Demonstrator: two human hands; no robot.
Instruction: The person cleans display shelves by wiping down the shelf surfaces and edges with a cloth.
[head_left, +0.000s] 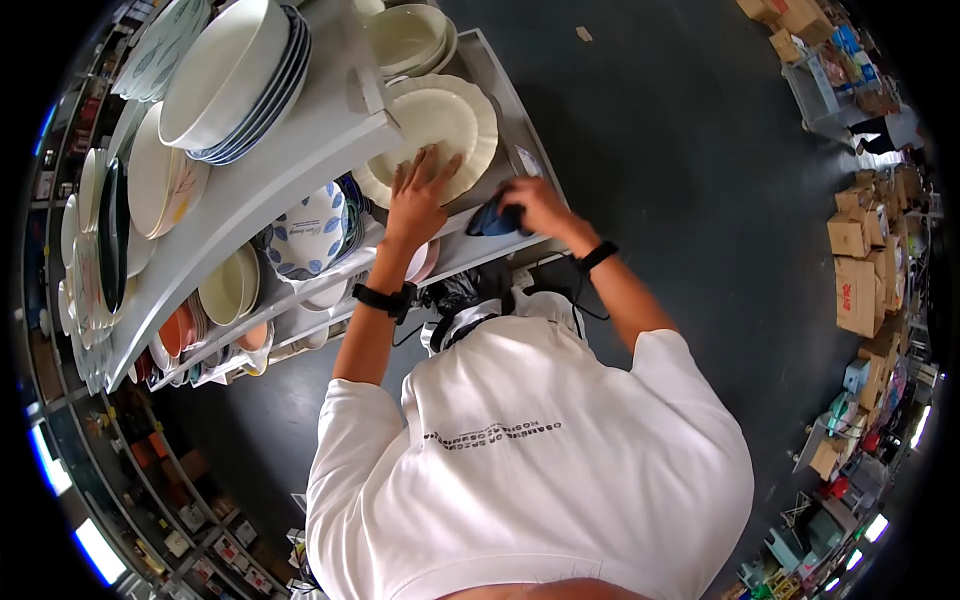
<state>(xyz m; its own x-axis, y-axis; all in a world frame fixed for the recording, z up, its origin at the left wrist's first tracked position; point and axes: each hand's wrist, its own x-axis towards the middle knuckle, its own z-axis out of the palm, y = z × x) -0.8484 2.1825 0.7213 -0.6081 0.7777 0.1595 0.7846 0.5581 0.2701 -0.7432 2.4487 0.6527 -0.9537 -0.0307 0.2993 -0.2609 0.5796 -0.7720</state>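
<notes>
cream, the fluted plate (440, 122) lies on the grey shelf (513, 125), with pale bowls (405, 42) on its far side. the left hand (420, 205) rests on it, fingers spread; to the right, the right hand (538, 206) grips a dark blue cloth (492, 219).

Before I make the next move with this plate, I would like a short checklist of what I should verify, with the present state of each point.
1. Left hand touching the scalloped plate: ok, fingers spread on its face.
2. Right hand holding the dark blue cloth: ok.
3. Cloth off the plate: ok, it is beside it, near the shelf edge.
4. Plate in full view: not ok, the upper shelf corner and your left hand cover parts.
5. Plate free of dirt or cracks: cannot tell, detail too small.
</notes>
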